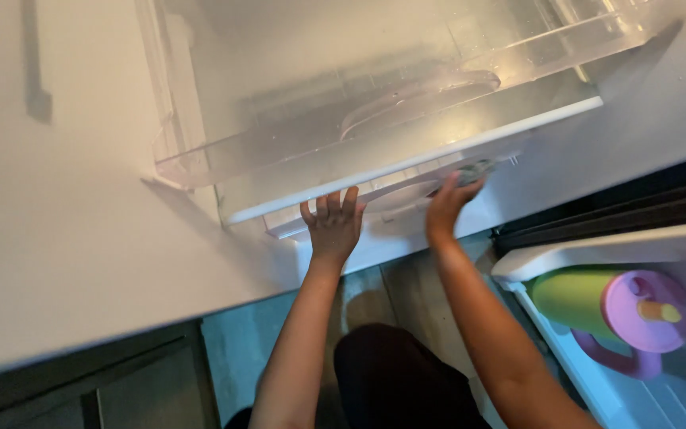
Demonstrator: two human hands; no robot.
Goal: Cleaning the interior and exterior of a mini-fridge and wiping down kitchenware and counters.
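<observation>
I look into an open fridge from below. A clear plastic drawer (224,147) sits above a white-edged shelf (438,155). Under that shelf is a lower drawer front (395,195). My left hand (333,222) presses flat against that lower drawer front, fingers spread upward. My right hand (450,202) reaches up to the right and its fingers are closed on a small grey-green cloth or sponge (476,171) held against the underside of the shelf.
The white inner wall (57,222) of the fridge fills the left. At the right, the open door's shelf (597,254) holds a green tumbler (573,298) with a pink lid and handle. Below are a tiled floor (240,349) and my dark-clothed knees.
</observation>
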